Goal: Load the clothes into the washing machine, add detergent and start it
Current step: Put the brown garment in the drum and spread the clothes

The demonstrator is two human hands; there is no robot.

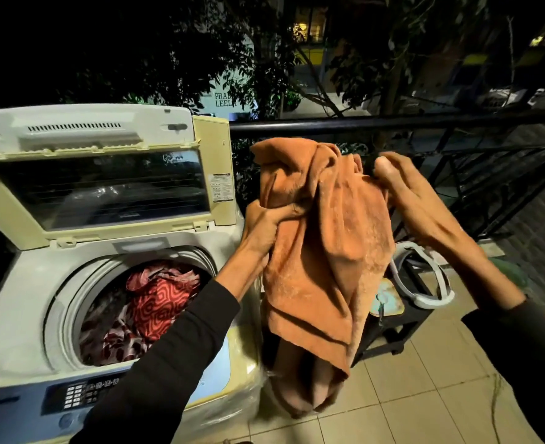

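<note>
Both hands — left, right — grip the orange towel beside the open washing machine.

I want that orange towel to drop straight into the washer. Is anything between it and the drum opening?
Nothing visible blocks it. The lid stands raised, the drum opening is uncovered with patterned clothes already inside, and only the left hand and its sleeve, holding the orange towel, cross that side.

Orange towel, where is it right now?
Head view, centre-right: the orange towel hangs in the air, gripped by the left hand and right hand, right of the open washing machine.
</note>
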